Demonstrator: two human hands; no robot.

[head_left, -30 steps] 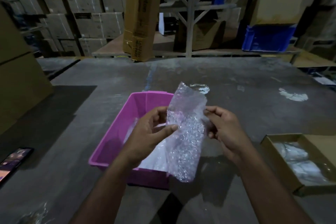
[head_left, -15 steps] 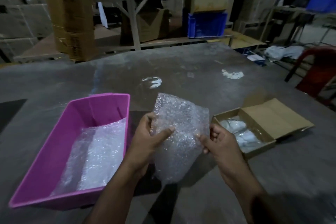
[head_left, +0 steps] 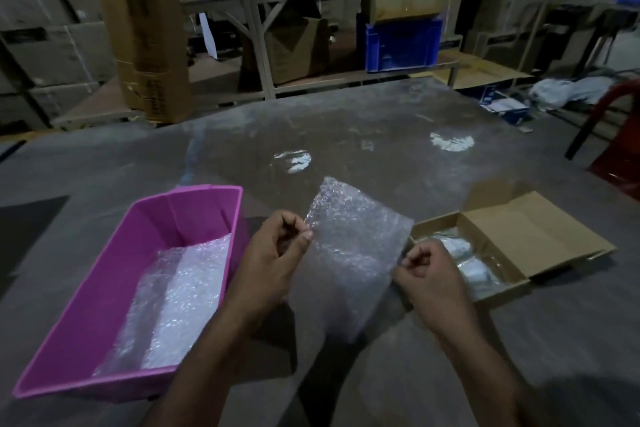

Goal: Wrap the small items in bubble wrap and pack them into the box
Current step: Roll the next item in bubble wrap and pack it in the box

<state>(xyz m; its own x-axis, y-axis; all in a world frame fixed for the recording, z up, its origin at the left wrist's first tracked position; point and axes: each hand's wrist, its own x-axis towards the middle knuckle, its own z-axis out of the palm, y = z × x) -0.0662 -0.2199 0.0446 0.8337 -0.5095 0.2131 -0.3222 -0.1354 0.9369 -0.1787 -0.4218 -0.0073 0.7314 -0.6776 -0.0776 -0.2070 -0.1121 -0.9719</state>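
Note:
I hold a sheet of bubble wrap (head_left: 349,246) spread in the air above the grey table (head_left: 346,135). My left hand (head_left: 273,253) pinches its left edge and my right hand (head_left: 429,274) pinches its right edge. To the right lies an open cardboard box (head_left: 530,236) holding wrapped white items (head_left: 474,270), partly hidden behind my right hand. To the left stands a pink tub (head_left: 194,215) with more bubble wrap (head_left: 173,295) lying inside.
A tall cardboard carton (head_left: 138,28) stands at the table's far edge. Behind it are metal racks, stacked cartons and a blue crate (head_left: 403,45). A red chair (head_left: 616,135) stands off the table's right side. Two bright reflections (head_left: 292,159) lie on the tabletop.
The view has swung right, so the pink tub now sits left and the cardboard box is nearer. Both hands have pulled the bubble wrap from a narrow folded strip into a flat spread sheet.

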